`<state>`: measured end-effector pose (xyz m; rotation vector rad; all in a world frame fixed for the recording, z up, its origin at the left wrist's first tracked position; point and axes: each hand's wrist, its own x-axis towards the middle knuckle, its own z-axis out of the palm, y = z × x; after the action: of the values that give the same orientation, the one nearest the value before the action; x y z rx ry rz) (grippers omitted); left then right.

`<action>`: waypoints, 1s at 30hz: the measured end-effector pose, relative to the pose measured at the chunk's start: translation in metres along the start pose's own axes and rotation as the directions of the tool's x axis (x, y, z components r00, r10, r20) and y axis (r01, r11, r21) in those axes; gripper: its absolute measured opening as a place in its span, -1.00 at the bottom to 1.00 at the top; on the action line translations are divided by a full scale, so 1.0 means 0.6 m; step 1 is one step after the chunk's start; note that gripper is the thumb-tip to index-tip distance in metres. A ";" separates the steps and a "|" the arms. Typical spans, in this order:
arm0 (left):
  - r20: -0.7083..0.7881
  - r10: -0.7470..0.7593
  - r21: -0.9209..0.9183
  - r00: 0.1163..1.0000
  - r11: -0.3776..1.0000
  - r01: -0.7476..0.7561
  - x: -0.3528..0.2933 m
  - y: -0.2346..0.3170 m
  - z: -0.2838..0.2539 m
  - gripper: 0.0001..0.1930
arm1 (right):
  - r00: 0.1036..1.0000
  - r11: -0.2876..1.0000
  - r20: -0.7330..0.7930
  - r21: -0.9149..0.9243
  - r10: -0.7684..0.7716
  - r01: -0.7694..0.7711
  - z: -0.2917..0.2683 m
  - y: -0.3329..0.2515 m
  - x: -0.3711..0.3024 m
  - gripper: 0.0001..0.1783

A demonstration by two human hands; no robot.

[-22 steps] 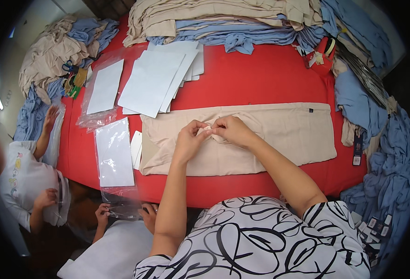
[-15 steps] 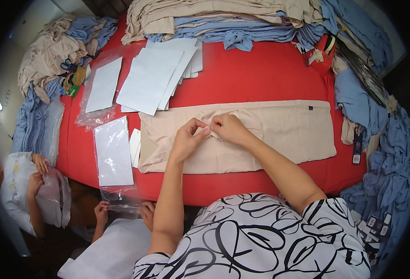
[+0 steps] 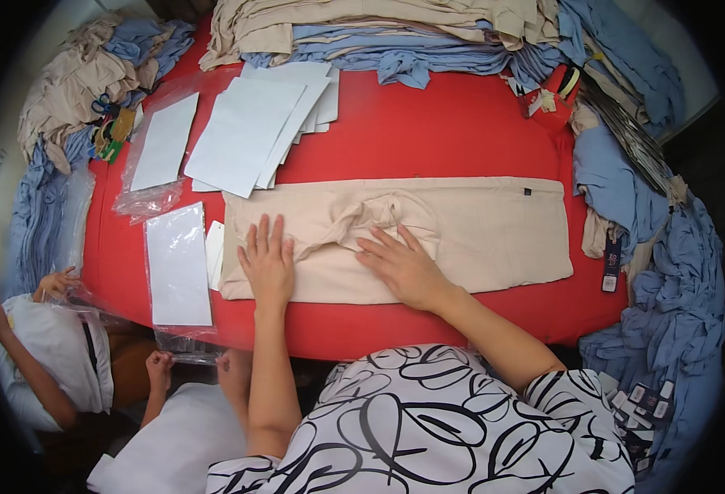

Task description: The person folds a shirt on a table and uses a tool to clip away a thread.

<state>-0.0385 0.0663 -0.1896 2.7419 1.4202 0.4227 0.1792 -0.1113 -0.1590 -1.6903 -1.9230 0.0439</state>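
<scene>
A beige folded garment, seemingly a pair of trousers, lies lengthwise across the red-covered table. Its cloth is bunched up in the middle, with a small dark spot, perhaps a button, near the top of the bunch. My left hand rests flat on its left part with fingers spread. On the near side of the bunch, my right hand lies with its fingers apart on the cloth. A small dark label sits at the garment's upper right corner.
White sheets lie in a stack beyond the garment, and a clear bag with a white sheet is left of it. Piles of beige and blue clothes ring the red table. Two people's hands work with clear bags at lower left.
Both hands have let go of the pinched cloth at the middle and opened. The left has moved left onto the garment; the right has come nearer to me. The view has shifted slightly.
</scene>
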 end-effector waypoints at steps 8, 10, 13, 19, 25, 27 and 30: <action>-0.364 -0.053 -0.145 0.930 0.989 0.000 0.018 0.034 -0.031 -0.56 | 0.503 0.449 -0.565 -0.245 0.654 -0.859 -0.189 0.172 -0.217 -0.61; -0.387 0.087 -0.286 0.918 0.935 -0.210 0.024 0.127 -0.042 -0.60 | 0.397 0.307 -0.544 -0.252 0.740 -0.918 -0.209 0.179 -0.254 -0.54; -0.329 0.459 -0.507 0.826 0.652 -0.564 0.010 0.320 -0.017 -0.57 | 0.343 0.281 -0.360 -0.214 0.868 -0.935 -0.228 0.206 -0.269 -0.46; -0.020 0.681 -0.329 0.732 0.687 -0.648 -0.016 0.453 0.019 -0.33 | 0.421 0.455 -0.298 0.055 0.857 -0.889 -0.276 0.210 -0.251 -0.52; 0.296 0.236 -0.954 0.926 0.020 0.300 -0.003 0.427 0.019 -0.35 | 0.670 0.492 0.263 0.506 0.695 -0.709 -0.280 0.064 -0.118 -0.61; 0.312 0.146 -0.950 0.939 0.040 0.309 0.002 0.418 0.028 -0.34 | 0.722 0.558 0.227 0.500 0.653 -0.662 -0.264 0.081 -0.116 -0.62; 0.232 0.209 -0.941 0.950 0.295 0.165 0.002 0.420 -0.009 -0.34 | 0.643 0.651 -0.111 0.200 0.758 -0.733 -0.227 0.170 -0.160 -0.60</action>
<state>0.1621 -0.0807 -0.1475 1.6550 0.6132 0.5532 0.3333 -0.2253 -0.1220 -2.1895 -0.9319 0.3185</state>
